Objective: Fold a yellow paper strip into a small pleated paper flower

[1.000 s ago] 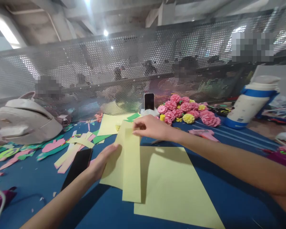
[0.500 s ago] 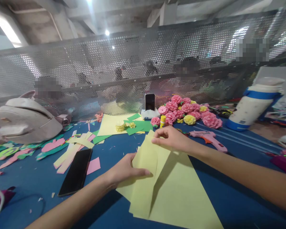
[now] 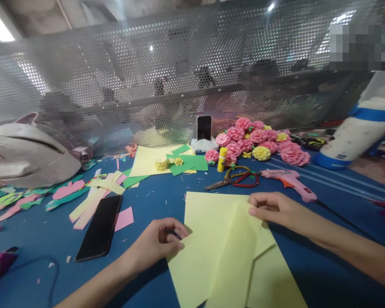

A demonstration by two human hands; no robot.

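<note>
A pale yellow sheet of paper [image 3: 218, 239] lies folded over on the blue table [image 3: 147, 201], on top of another yellow sheet [image 3: 276, 282]. My left hand [image 3: 158, 244] pinches the folded sheet's left edge, fingers curled. My right hand [image 3: 274, 209] pinches the sheet's right corner with fingers pressed together. Both forearms reach in from the bottom of the view.
A black phone [image 3: 99, 226] lies left of my hands among paper strips [image 3: 93, 196]. Scissors [image 3: 232, 179], a pink glue gun [image 3: 288, 182], a glue stick [image 3: 222, 159], paper flowers [image 3: 259, 143], a standing phone [image 3: 204, 127], a bag [image 3: 28, 156] and a white-blue bottle [image 3: 356, 132] stand behind. A mesh screen [image 3: 147, 85] closes the back.
The yellow sheet has been carried rightward and laid down flat. Both hands have moved to the right and lower with it. The scissors have come into sight behind.
</note>
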